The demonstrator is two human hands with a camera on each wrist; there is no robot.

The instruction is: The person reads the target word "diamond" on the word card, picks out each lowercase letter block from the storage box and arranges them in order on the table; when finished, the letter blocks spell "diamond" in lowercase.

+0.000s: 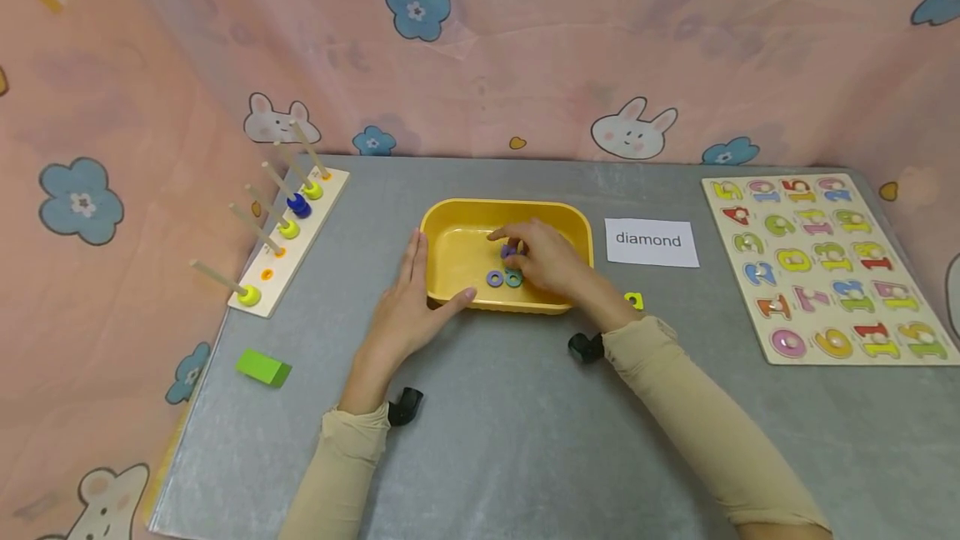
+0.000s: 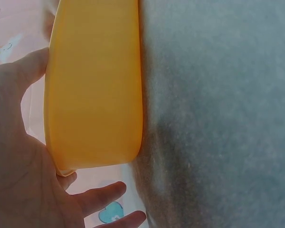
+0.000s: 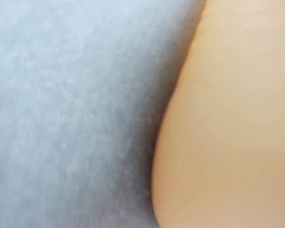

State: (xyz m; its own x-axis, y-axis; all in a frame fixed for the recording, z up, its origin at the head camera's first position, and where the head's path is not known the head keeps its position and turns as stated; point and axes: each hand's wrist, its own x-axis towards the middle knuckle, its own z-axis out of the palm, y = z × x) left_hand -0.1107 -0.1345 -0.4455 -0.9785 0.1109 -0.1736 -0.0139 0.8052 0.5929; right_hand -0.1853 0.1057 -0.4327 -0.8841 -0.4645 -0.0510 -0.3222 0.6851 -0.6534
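Observation:
A yellow tray [image 1: 457, 208] stands on the grey table. In the head view my left hand [image 1: 401, 311] rests at its near left corner, fingers straight along the left side and thumb along the near rim. The left wrist view shows this hand [image 2: 26, 142] spread against the tray's outer wall [image 2: 95, 85]. My right hand [image 1: 551, 261] reaches into the tray, index finger apart from the thumb. Small purple pieces [image 1: 507, 252] lie between its fingers, partly covered; a grip on them is unclear. Just below are a purple ring [image 1: 495, 279] and a teal ring [image 1: 513, 277].
A white peg board [image 1: 300, 250] with yellow and blue rings stands at the left, a green block [image 1: 263, 367] nearer. At the right are a "diamond" card [image 1: 651, 242], a small yellow-green piece [image 1: 634, 301] and a number puzzle board [image 1: 825, 273]. The right wrist view shows mostly blurred sleeve [image 3: 228, 133].

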